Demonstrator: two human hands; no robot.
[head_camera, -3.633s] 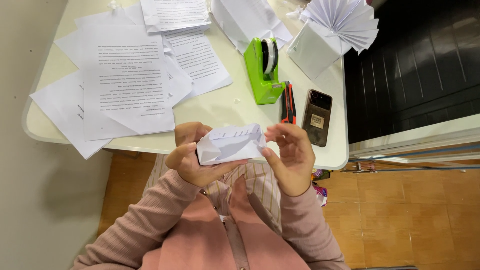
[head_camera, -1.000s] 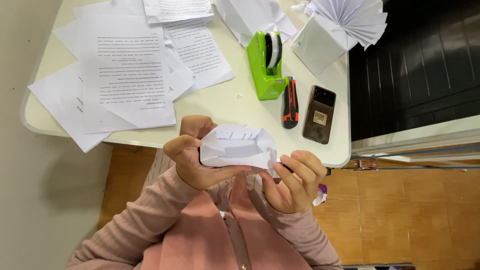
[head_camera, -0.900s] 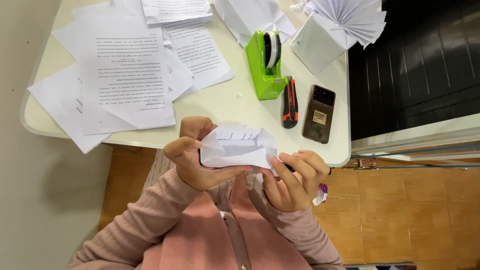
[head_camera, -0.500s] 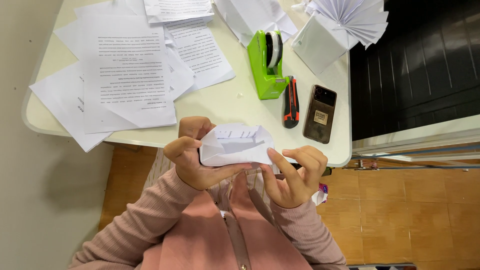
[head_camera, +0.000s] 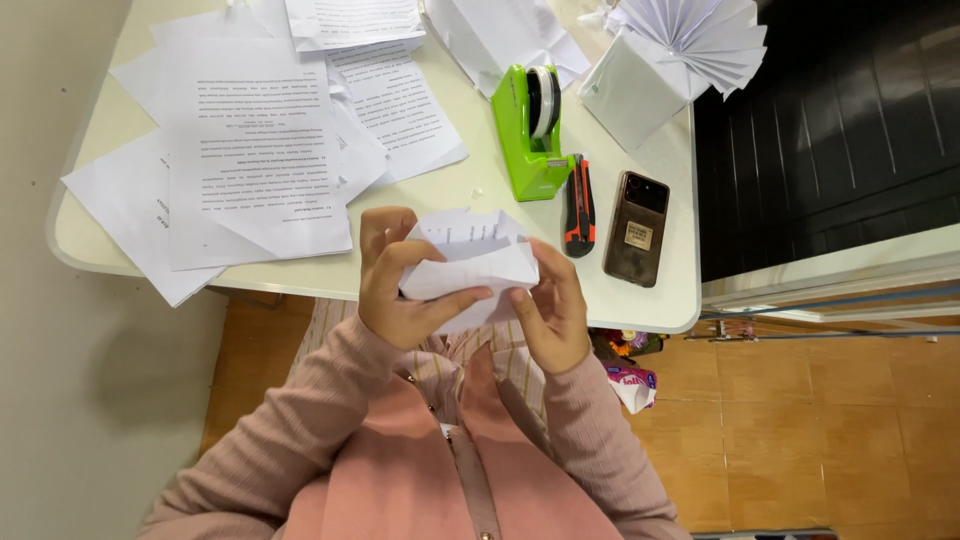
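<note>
Folded white paper piece (head_camera: 470, 262): gripped by left hand (head_camera: 400, 285) and right hand (head_camera: 550, 310), fingers closed on it, held above cream table (head_camera: 450, 195) edge; green tape dispenser (head_camera: 535, 135) near.

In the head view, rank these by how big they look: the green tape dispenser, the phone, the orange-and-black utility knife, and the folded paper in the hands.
1. Folded paper, though it is held nearer the camera, so its lead is unsure.
2. Green tape dispenser.
3. Phone, not far behind the dispenser.
4. Utility knife, clearly the slimmest.
</note>
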